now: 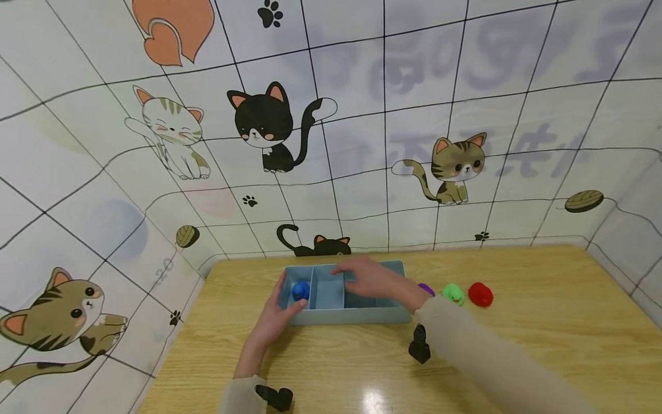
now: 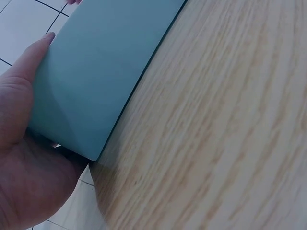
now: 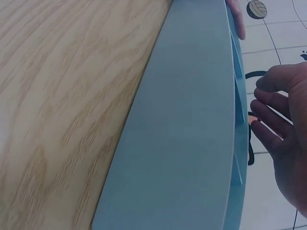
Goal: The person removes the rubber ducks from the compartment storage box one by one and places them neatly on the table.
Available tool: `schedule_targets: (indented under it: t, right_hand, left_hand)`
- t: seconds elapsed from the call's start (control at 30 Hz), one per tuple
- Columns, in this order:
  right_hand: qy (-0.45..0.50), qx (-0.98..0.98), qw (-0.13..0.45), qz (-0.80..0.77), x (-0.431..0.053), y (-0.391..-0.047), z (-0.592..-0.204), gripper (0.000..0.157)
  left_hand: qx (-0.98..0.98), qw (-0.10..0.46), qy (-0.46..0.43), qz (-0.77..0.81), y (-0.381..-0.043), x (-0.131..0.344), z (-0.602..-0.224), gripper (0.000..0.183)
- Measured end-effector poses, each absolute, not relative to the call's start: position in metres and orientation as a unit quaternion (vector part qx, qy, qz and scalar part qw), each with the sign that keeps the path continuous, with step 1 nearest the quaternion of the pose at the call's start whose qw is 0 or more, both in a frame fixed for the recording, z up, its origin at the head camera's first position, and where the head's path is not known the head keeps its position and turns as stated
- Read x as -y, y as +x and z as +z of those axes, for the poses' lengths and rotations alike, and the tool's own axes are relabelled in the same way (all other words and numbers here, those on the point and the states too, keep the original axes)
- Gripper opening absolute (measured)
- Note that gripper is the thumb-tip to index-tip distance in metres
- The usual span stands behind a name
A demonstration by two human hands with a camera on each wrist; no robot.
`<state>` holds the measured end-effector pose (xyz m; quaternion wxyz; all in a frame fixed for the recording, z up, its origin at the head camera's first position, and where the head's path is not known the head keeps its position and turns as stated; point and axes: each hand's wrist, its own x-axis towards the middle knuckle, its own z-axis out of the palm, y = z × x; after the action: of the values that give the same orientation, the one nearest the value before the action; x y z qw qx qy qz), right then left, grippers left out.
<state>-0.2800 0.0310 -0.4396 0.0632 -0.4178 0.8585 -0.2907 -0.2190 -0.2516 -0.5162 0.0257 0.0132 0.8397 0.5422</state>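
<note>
A blue-grey divided box (image 1: 351,316) sits on the table near the wall. In its leftmost compartment lies a small blue toy (image 1: 300,290). My left hand (image 1: 274,317) grips the box's left end, the thumb over the front rim and fingers along the side; the left wrist view shows the thumb (image 2: 36,55) at the rim. My right hand (image 1: 369,279) is over the middle compartments, hiding part of them. In the right wrist view its fingers (image 3: 271,112) are loosely bent above the rim, with nothing visible between them.
Right of the box on the wooden table (image 1: 543,345) lie a purple toy (image 1: 426,288), partly hidden by the right wrist, a green toy duck (image 1: 453,294) and a red toy (image 1: 480,294). A tiled wall (image 1: 362,190) with cat pictures stands behind.
</note>
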Motion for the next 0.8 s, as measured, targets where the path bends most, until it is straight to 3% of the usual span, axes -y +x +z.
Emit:
schedule_targets:
  t: [0.8]
  right_hand:
    - [-0.414,-0.854,0.087,-0.303,0.062,-0.286,-0.447,0.035]
  left_hand:
    - [-0.821,0.032,0.027,0.570,-0.219,0.256,-0.518,0.099]
